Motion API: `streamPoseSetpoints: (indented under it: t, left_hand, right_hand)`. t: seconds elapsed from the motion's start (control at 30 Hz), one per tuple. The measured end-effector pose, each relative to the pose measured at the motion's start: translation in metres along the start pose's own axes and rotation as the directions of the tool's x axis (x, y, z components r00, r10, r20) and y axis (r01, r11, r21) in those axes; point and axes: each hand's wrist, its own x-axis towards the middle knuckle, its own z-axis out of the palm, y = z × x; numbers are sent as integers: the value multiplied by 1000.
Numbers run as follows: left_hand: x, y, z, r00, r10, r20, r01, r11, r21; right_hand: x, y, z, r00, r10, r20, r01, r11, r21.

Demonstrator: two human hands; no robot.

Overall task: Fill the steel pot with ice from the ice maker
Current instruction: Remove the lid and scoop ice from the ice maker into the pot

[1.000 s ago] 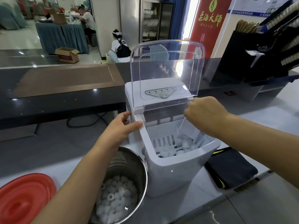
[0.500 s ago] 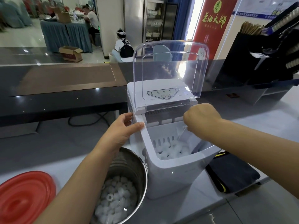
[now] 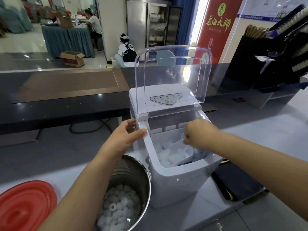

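A white ice maker (image 3: 176,182) stands on the counter with its clear lid (image 3: 173,77) raised upright. Its inner basket holds a heap of ice (image 3: 168,154). My left hand (image 3: 124,138) grips the left rim of the opening, thumb over the edge. My right hand (image 3: 199,133) reaches into the basket, closed on the handle of a clear plastic scoop (image 3: 185,151) that lies among the ice. The steel pot (image 3: 131,179) stands to the left of the machine, below my left forearm, with ice covering its bottom.
A red round lid (image 3: 25,205) lies at the lower left on the white counter. A black pad (image 3: 238,185) sits right of the machine. A dark raised counter (image 3: 63,97) runs behind it. A black rack (image 3: 273,54) stands at the far right.
My right hand has dropped deeper into the basket and swung the scoop down into the ice. My left hand stays on the rim. The view has shifted slightly.
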Motion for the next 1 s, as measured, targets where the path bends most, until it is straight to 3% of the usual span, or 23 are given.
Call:
streamPoseSetpoints:
  t: [0.27, 0.5, 0.77, 1.0]
  left_hand:
    - [-2, 2, 0, 1000, 9, 0, -9, 1000, 12]
    - [-1, 2, 0, 1000, 16, 3, -16, 1000, 4]
    - [0, 1, -2, 1000, 12, -3, -12, 1000, 6]
    - [1, 0, -2, 1000, 9, 9, -9, 1000, -2]
  right_hand:
    - [1, -11, 12, 980, 9, 199, -59, 967, 249]
    - [0, -5, 8, 983, 21, 184, -76, 953, 293]
    - [4, 3, 13, 983, 50, 179, -135, 851, 507]
    - [3, 2, 12, 975, 75, 211, -184, 805, 564]
